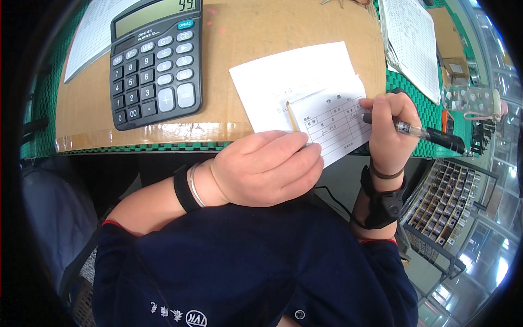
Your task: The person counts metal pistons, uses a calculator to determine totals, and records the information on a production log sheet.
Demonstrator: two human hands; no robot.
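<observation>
The right hand point(388, 131) grips a black pen point(430, 134) with its fingers closed around the barrel, the tip end set on a small printed form point(335, 122). The form lies on a white sheet point(283, 76) at the front edge of a brown cardboard board point(239, 32). The left hand point(267, 169) rests at the form's lower left corner, fingers curled loosely inward, pinning the paper at the board edge. A dark calculator point(155, 62) sits on the board, well apart to the left. A stack of printed papers point(411, 38) lies at upper right on a green mat point(422, 106).
</observation>
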